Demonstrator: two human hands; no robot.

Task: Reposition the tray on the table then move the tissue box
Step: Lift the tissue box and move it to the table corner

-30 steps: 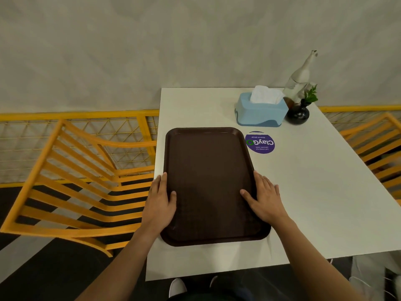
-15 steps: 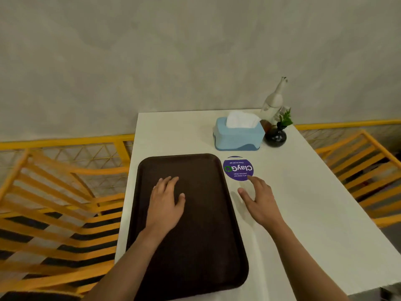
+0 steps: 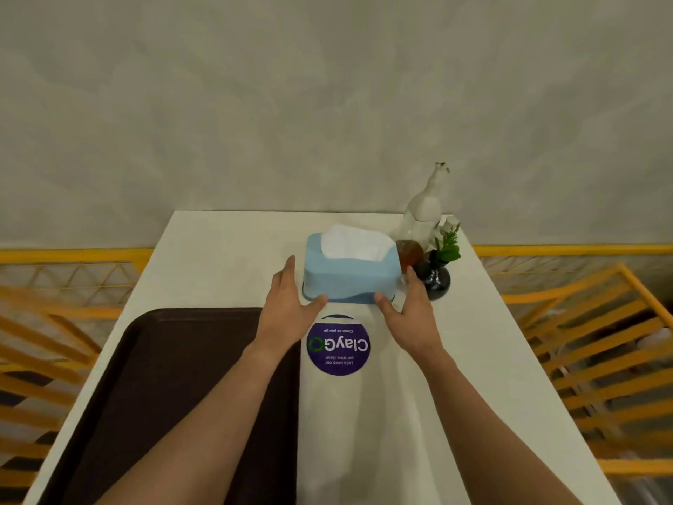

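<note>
Two sets of fingers [image 3: 287, 271] are spread wide, placed at either end of the tissue box [image 3: 349, 273]; the left hand [image 3: 287, 315] and right hand [image 3: 409, 315] flank it without a closed grasp. Box is stood near the tabletop's [image 3: 455, 377] far edge, beside a dark vase [image 3: 435, 282]. Tray [image 3: 164, 395] is lain at the near left.

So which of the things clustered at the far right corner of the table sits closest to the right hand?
The small dark round vase holding the green sprig, just beyond the right hand. The pale bottle stands farther back by the wall.
</note>
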